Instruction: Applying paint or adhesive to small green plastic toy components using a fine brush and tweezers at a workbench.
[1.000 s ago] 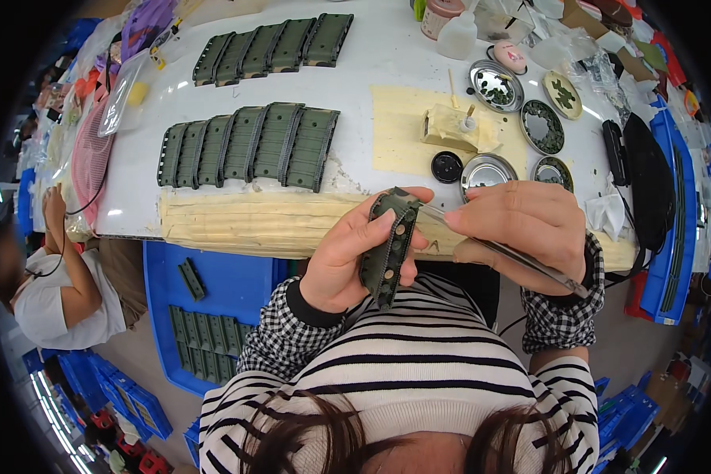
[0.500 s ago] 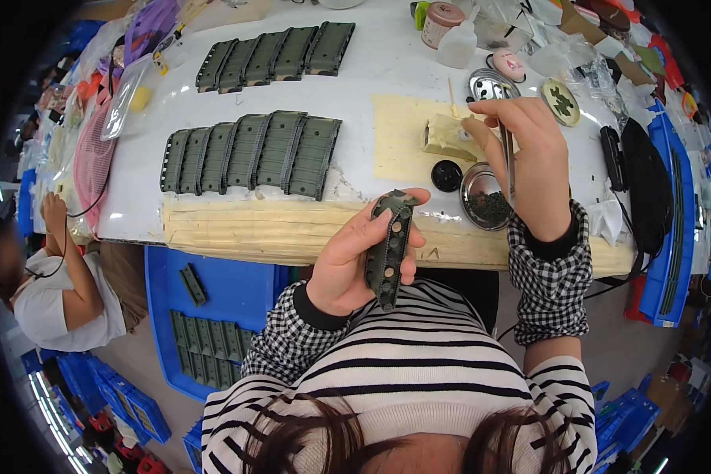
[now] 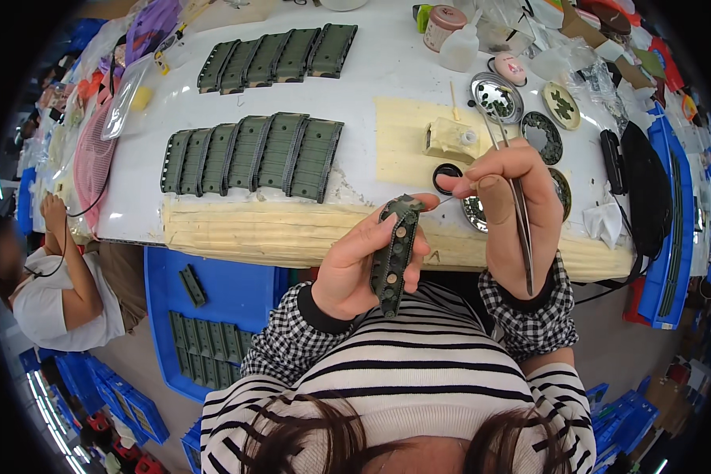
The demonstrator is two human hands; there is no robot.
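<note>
My left hand (image 3: 354, 265) is closed round a long, dark green moulded part (image 3: 395, 257) with ridged edges and round tan spots, held tilted above my lap. My right hand (image 3: 521, 197) is closed, with metal tweezers (image 3: 520, 205) lying across it, their tips pointing away from me. A thin, needle-like tip (image 3: 448, 200) reaches from the right fingertips toward the top end of the green part; what it belongs to is hidden. A wrap covers one right finger. Beyond the right hand stands a small bottle in a cream block (image 3: 450, 138), beside a round black cap (image 3: 448, 175).
Steel dishes (image 3: 496, 96) of small dark green bits stand right of the block. Two rows of green ridged parts (image 3: 253, 154) lie at the left of the table. A padded cream edge (image 3: 245, 235) runs along its front. A blue crate (image 3: 213, 316) holds more green parts. Another person sits left.
My right hand has come back from the bottle in the cream block toward the green part, uncovering the dishes. The green part has shifted slightly right and down.
</note>
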